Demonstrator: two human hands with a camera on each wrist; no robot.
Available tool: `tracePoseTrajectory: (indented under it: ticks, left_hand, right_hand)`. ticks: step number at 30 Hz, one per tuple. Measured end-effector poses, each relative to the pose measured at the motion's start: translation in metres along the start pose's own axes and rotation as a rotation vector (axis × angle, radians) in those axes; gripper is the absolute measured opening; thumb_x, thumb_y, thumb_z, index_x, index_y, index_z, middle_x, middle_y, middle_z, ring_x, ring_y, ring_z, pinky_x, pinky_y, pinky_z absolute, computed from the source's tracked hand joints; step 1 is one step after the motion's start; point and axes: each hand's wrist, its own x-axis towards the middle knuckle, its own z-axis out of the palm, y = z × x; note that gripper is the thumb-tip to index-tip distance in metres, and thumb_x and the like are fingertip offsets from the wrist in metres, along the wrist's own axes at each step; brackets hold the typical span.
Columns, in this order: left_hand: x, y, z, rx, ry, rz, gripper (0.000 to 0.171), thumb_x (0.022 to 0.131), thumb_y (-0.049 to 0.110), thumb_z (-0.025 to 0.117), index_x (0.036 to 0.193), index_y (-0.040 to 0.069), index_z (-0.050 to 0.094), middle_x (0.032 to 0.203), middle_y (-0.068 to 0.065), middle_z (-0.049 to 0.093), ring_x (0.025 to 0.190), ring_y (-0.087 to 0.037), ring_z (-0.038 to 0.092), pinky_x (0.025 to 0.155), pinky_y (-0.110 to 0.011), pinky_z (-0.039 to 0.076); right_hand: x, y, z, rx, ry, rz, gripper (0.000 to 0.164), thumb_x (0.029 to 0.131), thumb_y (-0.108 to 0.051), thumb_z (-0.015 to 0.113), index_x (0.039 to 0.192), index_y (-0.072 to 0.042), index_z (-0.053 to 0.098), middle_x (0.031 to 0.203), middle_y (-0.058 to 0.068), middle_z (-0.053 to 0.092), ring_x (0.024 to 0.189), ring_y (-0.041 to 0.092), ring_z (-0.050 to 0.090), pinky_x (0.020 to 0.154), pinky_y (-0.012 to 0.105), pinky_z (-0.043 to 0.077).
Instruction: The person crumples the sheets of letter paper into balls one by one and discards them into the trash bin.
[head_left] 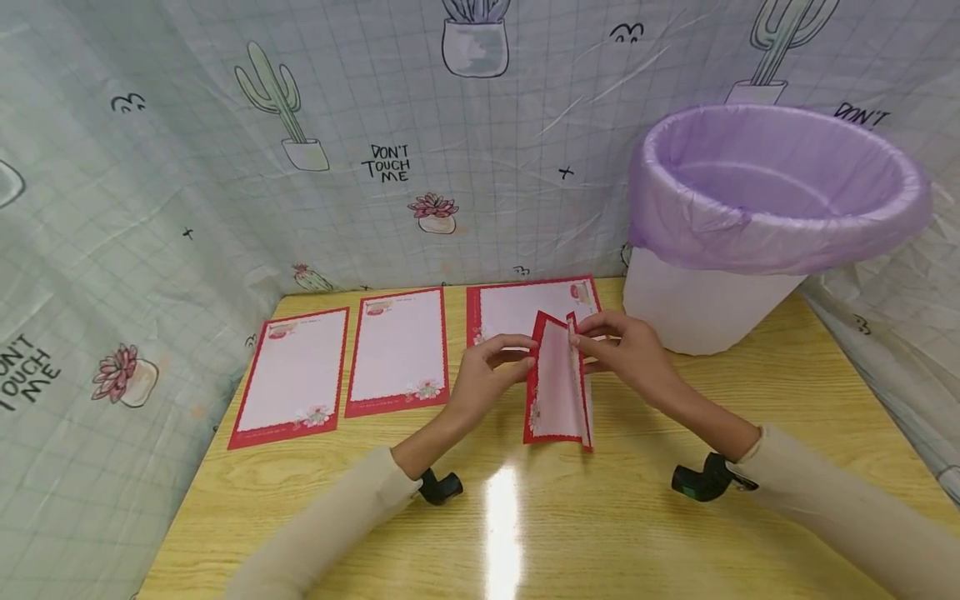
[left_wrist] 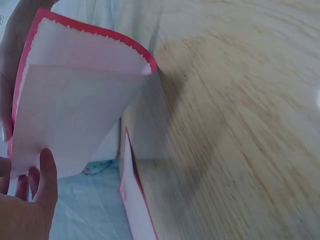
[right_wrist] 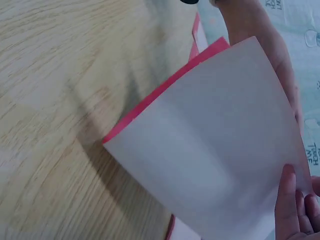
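Both hands hold one sheet of red-bordered paper [head_left: 557, 383] above the table, bent lengthwise so its two long sides stand up toward each other. My left hand [head_left: 489, 373] pinches the left long edge between thumb and fingers. On the opposite edge, my right hand [head_left: 628, 348] pinches the paper near its upper part. The plain pale back of the sheet [left_wrist: 75, 115] faces the left wrist view, with its printed red border showing beyond. In the right wrist view the blank back [right_wrist: 210, 130] spreads broadly, and fingers [right_wrist: 286, 200] press on it near the edge.
Two matching sheets lie at the left, one outermost [head_left: 292, 375] and one beside it [head_left: 399, 350]. Behind the hands lies another sheet [head_left: 525, 302], partly covered. A white bin with a purple liner [head_left: 780, 242] stands at the back right of the wooden table [head_left: 405, 500], before a cactus-print curtain [head_left: 540, 208].
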Motion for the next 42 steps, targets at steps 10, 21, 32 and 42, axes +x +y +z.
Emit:
tracePoseTrajectory:
  ticks: [10,21,32,42]
  left_hand:
    - [0.005,0.005,0.017,-0.015,0.007,0.071,0.039,0.089,0.008,0.079,0.126,0.007,0.069,0.13,-0.007,0.065,0.112,-0.027,0.067,0.097,-0.044,0.056]
    - [0.003,0.009,0.015,-0.133,0.103,-0.007,0.039,0.09,-0.002,0.075,0.127,0.005,0.066,0.131,-0.008,0.062,0.106,-0.024,0.069,0.085,-0.031,0.06]
    - [0.005,0.011,0.003,-0.338,0.205,-0.063,0.047,0.09,-0.008,0.072,0.133,0.007,0.062,0.132,-0.012,0.063,0.095,-0.017,0.067,0.083,-0.031,0.061]
    - [0.004,0.01,-0.003,-0.342,0.216,-0.09,0.049,0.091,-0.006,0.072,0.137,0.01,0.064,0.133,-0.01,0.063,0.094,-0.015,0.068,0.079,-0.031,0.062]
  right_hand:
    - [0.004,-0.009,0.018,0.056,-0.03,-0.052,0.028,0.094,-0.01,0.074,0.117,0.004,0.067,0.114,0.021,0.068,0.091,0.018,0.074,0.076,0.036,0.062]
    - [0.0,-0.006,0.012,-0.285,-0.055,-0.241,0.031,0.092,-0.004,0.075,0.123,-0.009,0.075,0.126,0.01,0.069,0.103,0.023,0.068,0.083,0.03,0.06]
    - [0.0,0.014,-0.016,-0.087,-0.03,-0.084,0.065,0.096,-0.016,0.073,0.153,-0.011,0.043,0.157,0.018,0.036,0.134,0.043,0.049,0.093,0.043,0.058]
    - [-0.005,0.014,-0.017,0.032,-0.018,-0.059,0.066,0.097,-0.019,0.072,0.154,-0.016,0.039,0.147,0.017,0.049,0.113,0.022,0.063,0.082,0.026,0.06]
